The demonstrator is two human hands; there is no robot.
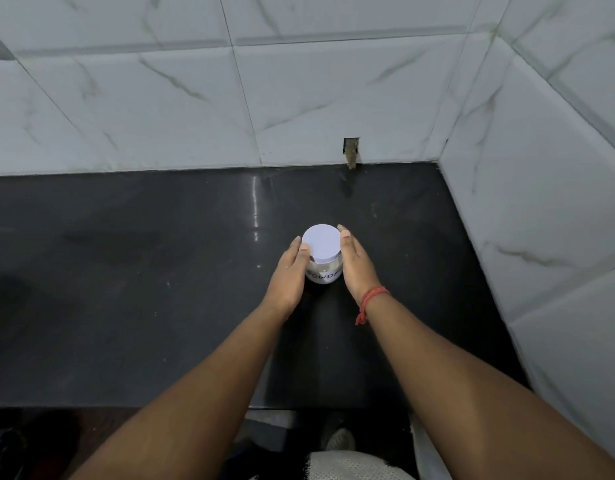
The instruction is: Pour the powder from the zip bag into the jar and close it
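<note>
We are looking down at a small round jar (322, 271) with a pale lilac flat lid (322, 248) and a white paper label lettered in dark ink, standing upright on the glossy black stone table (126, 271). The lid is sitting on the jar's mouth. Our left hand (288, 276) is lying against the jar's left side, fingers nearly straight and reaching up to the lid's rim; our right hand (355, 265) is lying against its right side in the same way, the thumb tip touching the lid's far right edge. So each grip is spread flat and pressing the jar between the palms, not curling round it. A red thread band (372, 301) is circling the right wrist, just nearer us than the jar.

Left of the jar the table is running wide and bare to the picture's edge. Beyond the jar it is meeting the white marble-veined tile wall (160, 109), where a small dark notch (351, 152) is showing at the wall's foot. Right of the jar a side wall is closing in at an angle. Nearer us than the jar, the table's front edge is dropping off to the floor.
</note>
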